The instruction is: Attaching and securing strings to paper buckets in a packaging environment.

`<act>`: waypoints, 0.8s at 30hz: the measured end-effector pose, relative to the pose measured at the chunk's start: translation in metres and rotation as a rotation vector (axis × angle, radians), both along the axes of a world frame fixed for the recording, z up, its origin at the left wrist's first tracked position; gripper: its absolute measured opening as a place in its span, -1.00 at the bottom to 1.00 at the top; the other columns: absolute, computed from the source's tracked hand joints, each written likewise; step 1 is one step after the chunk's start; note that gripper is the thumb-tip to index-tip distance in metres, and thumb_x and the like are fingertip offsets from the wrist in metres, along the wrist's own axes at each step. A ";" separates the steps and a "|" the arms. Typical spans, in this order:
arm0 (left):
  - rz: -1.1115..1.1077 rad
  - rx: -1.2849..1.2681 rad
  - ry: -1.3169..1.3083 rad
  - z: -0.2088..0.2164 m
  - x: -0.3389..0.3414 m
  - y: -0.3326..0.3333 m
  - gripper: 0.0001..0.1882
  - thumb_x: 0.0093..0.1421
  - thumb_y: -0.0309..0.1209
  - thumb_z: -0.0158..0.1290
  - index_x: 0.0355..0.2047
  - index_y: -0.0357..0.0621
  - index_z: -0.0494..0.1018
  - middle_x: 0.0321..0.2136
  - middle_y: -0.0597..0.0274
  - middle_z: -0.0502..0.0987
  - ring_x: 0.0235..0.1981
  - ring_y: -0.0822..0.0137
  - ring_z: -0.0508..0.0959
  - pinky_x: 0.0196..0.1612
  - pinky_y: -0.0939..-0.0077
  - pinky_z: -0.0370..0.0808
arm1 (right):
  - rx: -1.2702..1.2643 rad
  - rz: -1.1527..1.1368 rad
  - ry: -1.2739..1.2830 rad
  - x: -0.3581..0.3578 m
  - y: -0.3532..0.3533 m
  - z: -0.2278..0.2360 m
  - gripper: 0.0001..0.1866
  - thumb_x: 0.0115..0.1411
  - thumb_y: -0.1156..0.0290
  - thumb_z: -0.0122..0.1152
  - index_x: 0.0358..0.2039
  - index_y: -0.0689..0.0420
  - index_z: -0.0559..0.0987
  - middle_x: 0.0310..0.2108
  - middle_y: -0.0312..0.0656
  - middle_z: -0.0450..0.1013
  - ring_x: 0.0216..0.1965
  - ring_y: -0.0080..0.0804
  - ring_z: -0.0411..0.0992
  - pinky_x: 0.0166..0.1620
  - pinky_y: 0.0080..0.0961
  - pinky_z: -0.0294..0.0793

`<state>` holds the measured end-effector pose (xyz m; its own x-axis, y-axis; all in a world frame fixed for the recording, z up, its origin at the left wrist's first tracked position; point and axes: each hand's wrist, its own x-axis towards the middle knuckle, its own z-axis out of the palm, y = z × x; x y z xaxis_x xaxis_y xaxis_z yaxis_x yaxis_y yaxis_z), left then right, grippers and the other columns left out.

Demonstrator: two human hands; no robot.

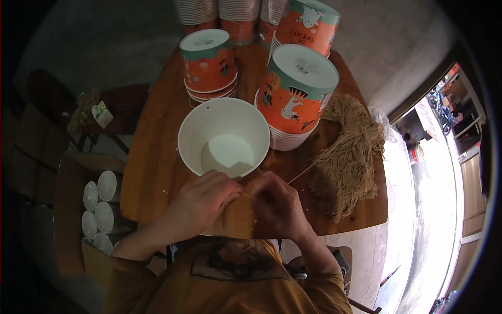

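In front of me on the wooden table (151,152) stands a white paper bucket (196,137), its open mouth up. My left hand (206,198) is at the bucket's near rim; I cannot tell if it touches. Its fingers are closed on a thin tan cord. Just to the right, my right hand (280,203) pinches the same cord (301,175) with curled fingers. A stretch of it runs on from there toward a bundle of tan cords (355,157) at the table's right edge. The fingertips are partly hidden.
Upside-down stacks of orange and green printed buckets stand behind: one stack (209,63) left, another (298,94) right, a third (311,26) farther back. Wrapped stacks (238,15) line the far edge. A cardboard box (70,209) with several white buckets (106,217) sits at lower left.
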<state>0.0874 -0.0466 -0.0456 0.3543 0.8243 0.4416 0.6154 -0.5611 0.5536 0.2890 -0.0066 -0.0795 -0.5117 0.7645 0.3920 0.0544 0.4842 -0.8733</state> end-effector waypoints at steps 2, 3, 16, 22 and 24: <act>0.000 0.033 0.039 -0.001 -0.002 0.000 -0.83 0.09 -0.52 0.19 -0.37 -0.23 0.41 -0.45 0.15 0.44 -0.37 0.14 0.50 -0.36 0.33 0.46 | -0.020 -0.042 -0.056 -0.004 -0.006 0.005 -0.82 0.06 0.57 0.31 -0.31 0.17 0.52 -0.34 -0.24 0.44 -0.44 -0.46 0.42 -0.40 -0.57 0.42; 0.003 0.068 0.079 -0.001 -0.003 0.001 -0.82 0.09 -0.51 0.19 -0.40 -0.23 0.39 -0.47 0.16 0.42 -0.40 0.13 0.48 -0.37 0.32 0.45 | -0.023 -0.046 -0.056 -0.005 -0.007 0.001 -0.82 0.06 0.57 0.31 -0.31 0.17 0.52 -0.34 -0.24 0.44 -0.44 -0.46 0.42 -0.40 -0.57 0.42; -0.067 -0.030 0.034 -0.001 0.000 -0.001 -0.82 0.08 -0.54 0.18 -0.39 -0.20 0.37 -0.44 0.16 0.40 -0.37 0.10 0.45 -0.35 0.31 0.43 | -0.294 -0.084 0.032 -0.005 -0.019 -0.010 -0.90 0.19 0.51 0.27 -0.29 0.19 0.57 -0.46 -0.35 0.48 -0.45 -0.71 0.36 -0.38 -0.67 0.40; -0.077 -0.020 0.069 -0.004 -0.007 0.002 -0.80 0.03 -0.56 0.19 -0.39 -0.17 0.38 -0.44 0.18 0.39 -0.37 0.09 0.45 -0.31 0.30 0.43 | -0.487 -0.095 0.126 -0.010 -0.024 -0.012 -0.93 0.15 0.57 0.25 -0.34 0.21 0.54 -0.45 -0.37 0.48 -0.41 -0.76 0.35 -0.35 -0.70 0.39; -0.039 0.101 0.097 0.002 -0.008 0.009 -0.77 0.01 -0.54 0.22 -0.35 -0.16 0.39 -0.44 0.18 0.40 -0.36 0.07 0.45 -0.28 0.26 0.44 | -0.496 -0.123 0.189 -0.011 -0.022 -0.022 -0.92 0.16 0.54 0.26 -0.33 0.19 0.55 -0.49 -0.38 0.46 -0.46 -0.77 0.33 -0.39 -0.70 0.38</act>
<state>0.0793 -0.0377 -0.0434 0.4298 0.7622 0.4841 0.6400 -0.6353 0.4321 0.2782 -0.0287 -0.1014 -0.3623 0.9310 0.0454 -0.0953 0.0115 -0.9954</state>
